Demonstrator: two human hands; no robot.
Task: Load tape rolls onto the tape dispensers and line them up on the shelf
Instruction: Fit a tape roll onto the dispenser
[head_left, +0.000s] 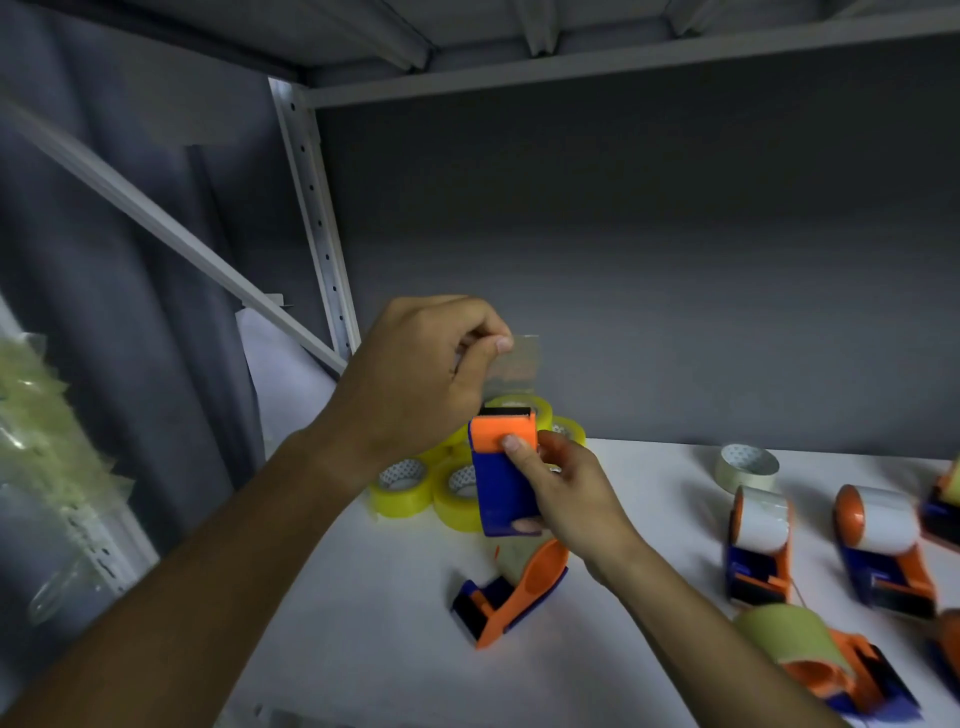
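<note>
My right hand (563, 486) grips an orange and blue tape dispenser (503, 467) held upright above the white shelf (374, 613), thumb pressing its orange flap. My left hand (421, 374) pinches the free end of clear tape (519, 366) drawn up from the dispenser's black blade. Behind the held dispenser lies a heap of yellow tape rolls (415, 486). An empty dispenser (511, 592) lies on its side below my right hand.
Two loaded dispensers (758, 545) (883, 551) stand in a row at the right, another with yellowish tape (826, 660) lies nearer. A loose clear roll (747, 467) sits at the back. A metal shelf post (317, 223) and a plastic bag (52, 467) are on the left.
</note>
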